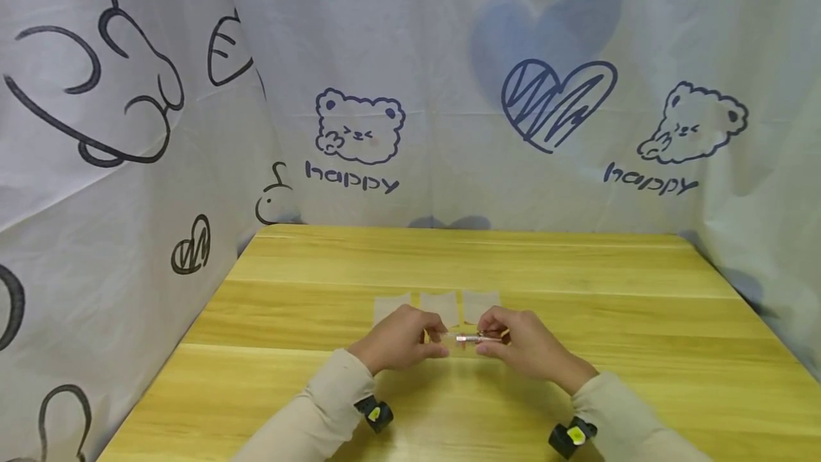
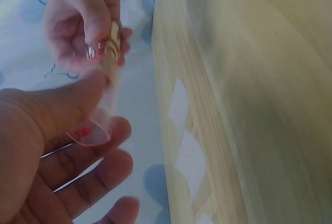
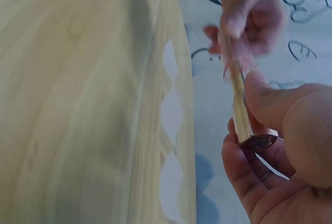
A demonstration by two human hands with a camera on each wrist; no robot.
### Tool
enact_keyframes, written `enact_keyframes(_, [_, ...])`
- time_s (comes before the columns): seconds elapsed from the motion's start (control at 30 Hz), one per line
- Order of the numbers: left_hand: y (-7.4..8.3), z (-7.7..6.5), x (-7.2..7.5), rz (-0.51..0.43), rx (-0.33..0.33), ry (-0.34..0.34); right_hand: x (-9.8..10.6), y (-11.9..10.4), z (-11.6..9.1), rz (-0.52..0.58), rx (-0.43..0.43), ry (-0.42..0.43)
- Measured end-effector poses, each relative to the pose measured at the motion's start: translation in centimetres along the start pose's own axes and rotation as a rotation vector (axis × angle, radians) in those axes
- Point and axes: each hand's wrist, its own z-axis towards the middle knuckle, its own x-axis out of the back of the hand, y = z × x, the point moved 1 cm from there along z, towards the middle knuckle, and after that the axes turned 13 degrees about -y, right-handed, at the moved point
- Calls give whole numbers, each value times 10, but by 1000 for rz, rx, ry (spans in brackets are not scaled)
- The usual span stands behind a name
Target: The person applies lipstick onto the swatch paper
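Note:
Both hands meet over the table around a slim lipstick (image 1: pixel 470 339), held sideways. My left hand (image 1: pixel 405 337) pinches its clear, see-through cap (image 2: pixel 102 112) between thumb and fingers. On the other side, my right hand (image 1: pixel 527 342) grips the shiny gold tube (image 3: pixel 240 111), whose dark red round base shows in the right wrist view. Cap and tube lie in one line; motion blur hides whether they still touch. Just beyond the hands, white paper pieces (image 1: pixel 439 306) lie in a row, the left one partly covered by my left hand.
The wooden table (image 1: pixel 288 319) spreads around the hands, with its far edge against a printed white curtain (image 1: pixel 449 91). Another curtain side runs along the left. A black band with a small device (image 1: pixel 375 413) sits on each wrist.

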Motion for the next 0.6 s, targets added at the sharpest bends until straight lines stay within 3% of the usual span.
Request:
enact_keyframes(0.17, [-4, -7, 4, -1, 28, 24, 9, 4, -6, -19, -49, 47])
enact_keyframes(0.6, [-11, -9, 3, 29, 68, 55, 14, 10, -16, -46, -123, 129])
